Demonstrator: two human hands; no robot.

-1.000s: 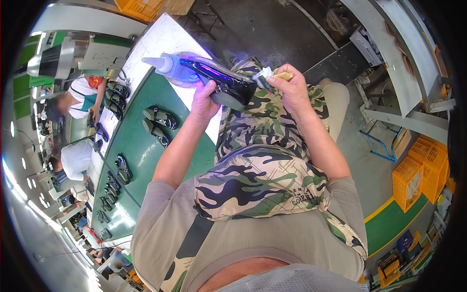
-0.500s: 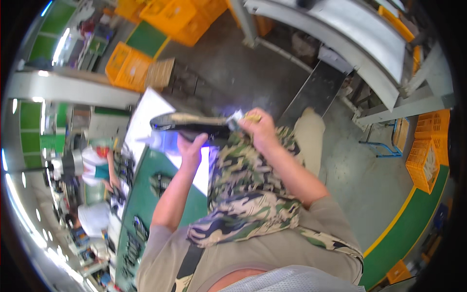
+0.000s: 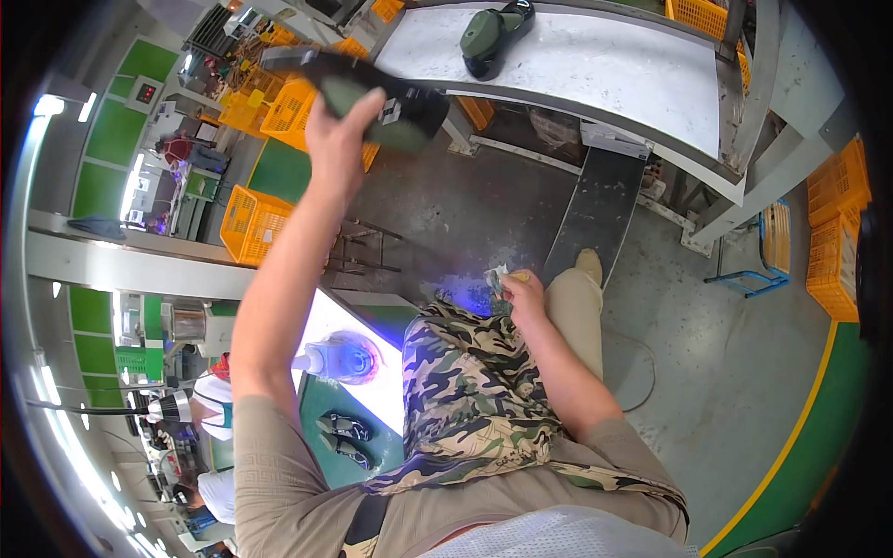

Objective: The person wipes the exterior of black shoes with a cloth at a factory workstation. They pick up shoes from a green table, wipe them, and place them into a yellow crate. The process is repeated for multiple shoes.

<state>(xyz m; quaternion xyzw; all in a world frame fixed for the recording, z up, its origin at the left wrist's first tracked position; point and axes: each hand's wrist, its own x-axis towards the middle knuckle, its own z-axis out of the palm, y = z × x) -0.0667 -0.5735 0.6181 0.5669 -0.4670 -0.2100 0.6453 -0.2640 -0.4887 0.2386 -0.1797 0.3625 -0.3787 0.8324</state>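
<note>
My left hand [image 3: 337, 149] is raised at the upper left, closed round a black and green shoe [image 3: 409, 110] that is blurred by motion. Low over my lap, my right hand [image 3: 526, 296] pinches a crumpled whitish cloth [image 3: 497, 276]; something yellow shows at its fingers. Another black and green shoe [image 3: 490, 37] lies on the white bench top [image 3: 605, 70] at the far side. On the green table [image 3: 321, 395] to my left stands a pair of shoes [image 3: 344, 437]. A translucent bottle [image 3: 342, 358] is on the lit white sheet beside them.
Yellow crates [image 3: 251, 223] stand at the left, with more yellow crates [image 3: 833, 265] at the right. A blue-framed stool [image 3: 767, 246] is near those. A dark board [image 3: 595, 209] slopes from the bench toward my foot. People [image 3: 214, 405] work at the far left.
My left hand has lifted the shoe away from my lap, up and forward toward the bench. My right hand has come away from the shoe, keeping the cloth. The view has shifted toward the bench.
</note>
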